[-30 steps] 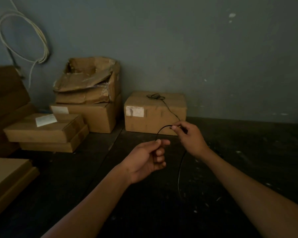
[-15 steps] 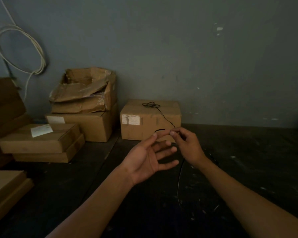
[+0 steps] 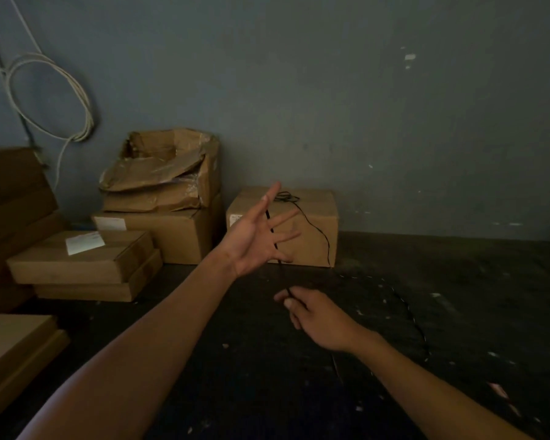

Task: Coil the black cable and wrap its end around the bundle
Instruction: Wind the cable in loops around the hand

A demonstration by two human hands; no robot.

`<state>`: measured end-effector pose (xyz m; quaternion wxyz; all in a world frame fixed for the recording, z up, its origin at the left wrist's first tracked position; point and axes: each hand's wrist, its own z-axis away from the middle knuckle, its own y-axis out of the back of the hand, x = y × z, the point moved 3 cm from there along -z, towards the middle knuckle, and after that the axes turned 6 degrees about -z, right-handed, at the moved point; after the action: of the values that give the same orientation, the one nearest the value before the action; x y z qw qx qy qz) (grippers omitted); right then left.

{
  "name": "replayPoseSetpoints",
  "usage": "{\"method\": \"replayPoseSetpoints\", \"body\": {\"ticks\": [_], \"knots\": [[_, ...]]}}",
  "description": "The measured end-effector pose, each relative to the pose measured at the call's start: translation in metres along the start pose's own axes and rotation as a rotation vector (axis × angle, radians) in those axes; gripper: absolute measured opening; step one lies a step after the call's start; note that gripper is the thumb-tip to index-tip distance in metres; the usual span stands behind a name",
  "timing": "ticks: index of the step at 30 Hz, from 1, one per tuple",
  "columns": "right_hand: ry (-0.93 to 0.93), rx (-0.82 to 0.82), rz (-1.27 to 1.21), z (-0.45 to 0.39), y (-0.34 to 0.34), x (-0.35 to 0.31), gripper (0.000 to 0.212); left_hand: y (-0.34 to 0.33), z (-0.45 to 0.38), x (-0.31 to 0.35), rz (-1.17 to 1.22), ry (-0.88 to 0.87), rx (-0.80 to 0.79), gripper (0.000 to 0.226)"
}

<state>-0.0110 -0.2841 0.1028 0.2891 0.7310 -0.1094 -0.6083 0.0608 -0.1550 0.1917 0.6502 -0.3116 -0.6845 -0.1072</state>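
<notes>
A thin black cable has a small tangle on top of a cardboard box, drops down the box front and trails right along the dark floor. My left hand is raised in front of that box, palm up and fingers spread wide, with a strand of the cable lying across the fingers. Below it, my right hand pinches the same strand between thumb and forefinger, holding it taut down from the left hand.
Stacked cardboard boxes stand against the grey wall at the left, with flat boxes in front of them and another at the near left edge. A coil of white cable hangs on the wall.
My left hand has risen and spread its fingers. My right hand has moved down and toward me, drawing the cable strand across the left hand's fingers.
</notes>
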Motion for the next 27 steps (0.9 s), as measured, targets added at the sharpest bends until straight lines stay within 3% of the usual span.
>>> {"method": "replayPoseSetpoints", "body": {"ticks": [7, 12, 17, 27], "knots": [[0.010, -0.113, 0.388, 0.003, 0.005, -0.015, 0.033, 0.003, -0.012, -0.017, 0.166, 0.010, 0.029, 0.039], [-0.011, -0.142, 0.329, 0.011, 0.014, -0.028, 0.027, 0.004, -0.011, -0.023, 0.013, 0.000, -0.032, 0.036], [0.087, -0.092, 0.338, 0.018, 0.053, -0.069, 0.011, 0.012, -0.002, -0.045, -0.103, 0.048, -0.084, 0.038], [0.205, 0.159, 0.540, -0.001, 0.112, -0.107, 0.014, -0.016, 0.016, -0.072, -0.100, 0.171, -0.263, 0.047]]}}
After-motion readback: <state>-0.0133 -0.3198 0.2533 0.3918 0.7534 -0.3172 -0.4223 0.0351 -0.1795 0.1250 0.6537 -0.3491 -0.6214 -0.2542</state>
